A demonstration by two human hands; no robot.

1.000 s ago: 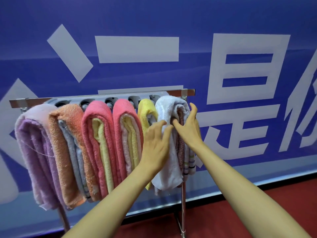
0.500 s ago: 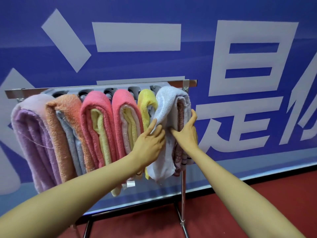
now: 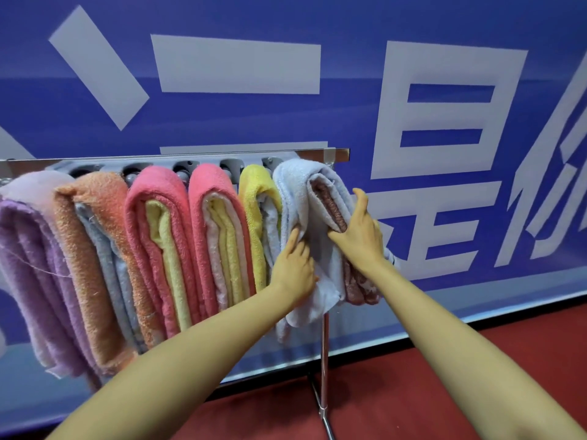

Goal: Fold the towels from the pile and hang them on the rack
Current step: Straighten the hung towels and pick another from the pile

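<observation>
At the right end of the rack (image 3: 340,153), the left hand (image 3: 293,268) lies with straight fingers on the front of the white towel (image 3: 295,192). The right hand (image 3: 360,238) presses its right side, thumb raised; neither hand grips. The white towel hangs over the bar, wrapped around a brownish-pink towel (image 3: 330,208). Leftward hang a yellow towel (image 3: 254,192), two pink towels (image 3: 209,185), an orange towel (image 3: 92,223) and a lilac towel (image 3: 25,249), before a blue banner (image 3: 222,122).
</observation>
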